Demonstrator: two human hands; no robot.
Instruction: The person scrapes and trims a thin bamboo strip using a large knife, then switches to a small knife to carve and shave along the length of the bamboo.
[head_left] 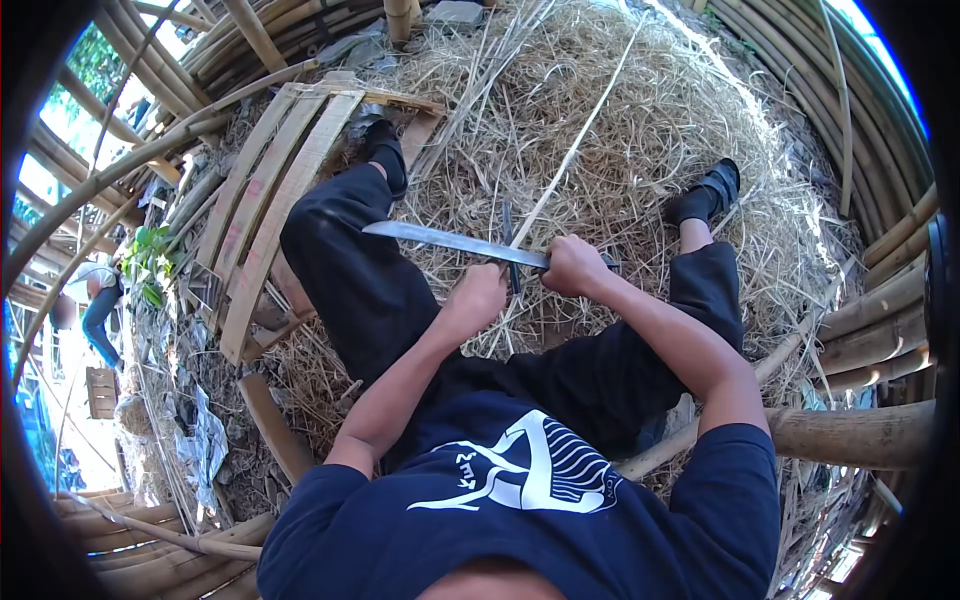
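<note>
My right hand (575,265) is closed around the handle of a machete. The machete's long blade (430,237) points left, across the space between my knees. My left hand (478,298) is closed just below the blade, at the near end of a thin bamboo strip (583,135). The strip runs away from me up over the straw, passing at the blade near my right hand. A narrow dark object (508,222) crosses the blade there; its kind I cannot make out.
Straw and shavings (560,70) cover the ground between my feet. A slatted wooden pallet (270,200) leans by my left leg. Bamboo poles (850,437) surround me, one close at my right elbow. Another person (98,300) is beyond the poles at far left.
</note>
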